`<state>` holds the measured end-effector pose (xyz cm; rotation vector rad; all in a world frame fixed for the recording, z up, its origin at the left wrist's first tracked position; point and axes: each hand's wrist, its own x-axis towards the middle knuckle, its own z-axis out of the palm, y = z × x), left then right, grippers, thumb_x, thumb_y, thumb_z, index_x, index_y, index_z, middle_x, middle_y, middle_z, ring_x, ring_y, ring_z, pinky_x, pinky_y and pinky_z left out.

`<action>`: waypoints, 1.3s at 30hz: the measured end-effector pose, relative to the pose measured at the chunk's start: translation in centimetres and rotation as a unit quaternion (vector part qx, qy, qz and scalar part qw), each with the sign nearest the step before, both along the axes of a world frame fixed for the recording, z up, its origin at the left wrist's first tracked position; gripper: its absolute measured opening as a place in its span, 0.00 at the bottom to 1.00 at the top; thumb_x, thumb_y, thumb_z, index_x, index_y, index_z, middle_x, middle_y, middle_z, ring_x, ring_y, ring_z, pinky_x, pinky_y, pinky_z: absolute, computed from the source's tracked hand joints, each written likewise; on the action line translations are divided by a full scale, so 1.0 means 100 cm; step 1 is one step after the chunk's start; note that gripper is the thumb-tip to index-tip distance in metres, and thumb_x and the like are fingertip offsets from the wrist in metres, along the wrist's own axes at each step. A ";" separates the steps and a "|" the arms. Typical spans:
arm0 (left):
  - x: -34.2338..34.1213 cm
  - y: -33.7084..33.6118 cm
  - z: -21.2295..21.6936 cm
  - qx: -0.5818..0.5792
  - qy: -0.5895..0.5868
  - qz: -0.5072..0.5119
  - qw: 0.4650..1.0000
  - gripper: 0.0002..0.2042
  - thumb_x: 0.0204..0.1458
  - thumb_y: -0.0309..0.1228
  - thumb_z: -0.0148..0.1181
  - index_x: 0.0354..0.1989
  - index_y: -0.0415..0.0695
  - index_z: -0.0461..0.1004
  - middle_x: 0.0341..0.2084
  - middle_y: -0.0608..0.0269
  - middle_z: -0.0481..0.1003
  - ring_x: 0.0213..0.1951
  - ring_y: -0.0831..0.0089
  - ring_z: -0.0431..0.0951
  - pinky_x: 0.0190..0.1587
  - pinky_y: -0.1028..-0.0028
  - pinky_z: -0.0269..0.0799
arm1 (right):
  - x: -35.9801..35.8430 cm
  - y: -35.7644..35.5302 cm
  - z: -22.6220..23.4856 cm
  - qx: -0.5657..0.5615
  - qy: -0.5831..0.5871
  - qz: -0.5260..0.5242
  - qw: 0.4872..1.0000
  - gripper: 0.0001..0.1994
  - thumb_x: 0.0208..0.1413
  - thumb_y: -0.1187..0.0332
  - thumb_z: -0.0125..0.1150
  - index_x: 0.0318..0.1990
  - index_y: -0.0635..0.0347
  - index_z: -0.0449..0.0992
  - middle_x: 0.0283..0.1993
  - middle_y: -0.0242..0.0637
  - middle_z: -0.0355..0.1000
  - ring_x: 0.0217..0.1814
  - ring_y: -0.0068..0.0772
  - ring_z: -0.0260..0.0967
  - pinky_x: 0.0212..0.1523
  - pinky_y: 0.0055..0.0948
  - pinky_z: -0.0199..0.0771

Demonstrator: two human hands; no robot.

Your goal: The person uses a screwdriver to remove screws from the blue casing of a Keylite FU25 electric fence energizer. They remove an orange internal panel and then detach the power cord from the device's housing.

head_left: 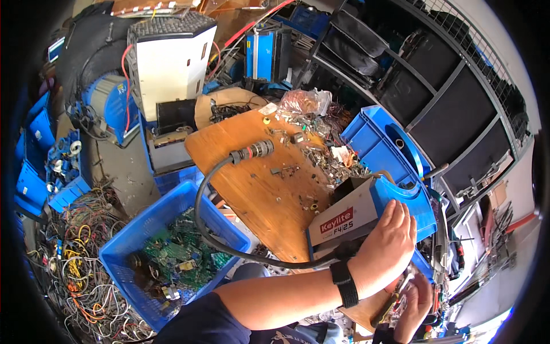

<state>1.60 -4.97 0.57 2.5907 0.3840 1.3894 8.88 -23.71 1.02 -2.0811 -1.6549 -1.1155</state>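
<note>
Item: boxy grey-and-blue metal power unit (355, 215) with thick black cable (200, 212), tipped on the wooden desk (252, 183) edge. I judge it heavy, rigid, smooth-sided; best gripped by corners. My left hand (389, 243) lies spread flat over its end; my right hand (415, 304) holds a screwdriver (392, 301).

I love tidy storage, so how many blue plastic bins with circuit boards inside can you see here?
1: the open blue plastic crate of green circuit boards sits low on the left, beside the wooden table. Others may be hidden.
</note>
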 end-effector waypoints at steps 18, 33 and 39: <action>0.031 -0.069 0.004 -0.026 0.064 0.135 0.988 0.25 0.57 0.35 0.39 0.60 0.31 0.60 0.59 0.45 0.62 0.60 0.54 0.64 0.67 0.58 0.54 | 0.012 0.083 0.011 0.048 0.208 0.070 0.974 0.27 0.65 0.54 0.36 0.57 0.70 0.65 0.61 0.50 0.64 0.65 0.53 0.59 0.68 0.49 0.53; -0.030 -0.034 0.019 0.123 -0.063 0.019 0.990 0.21 0.54 0.33 0.48 0.54 0.34 0.66 0.49 0.48 0.71 0.50 0.57 0.72 0.59 0.60 0.63 | 0.023 0.051 -0.024 0.169 0.203 0.075 0.962 0.20 0.62 0.62 0.41 0.46 0.70 0.74 0.53 0.52 0.71 0.60 0.57 0.65 0.63 0.53 0.55; -0.028 -0.052 0.016 0.136 -0.044 0.029 0.989 0.22 0.55 0.34 0.49 0.56 0.36 0.64 0.50 0.51 0.71 0.50 0.59 0.72 0.60 0.62 0.62 | 0.033 0.039 -0.037 0.199 0.137 0.120 0.963 0.20 0.62 0.61 0.42 0.47 0.70 0.73 0.50 0.53 0.71 0.56 0.54 0.67 0.58 0.50 0.62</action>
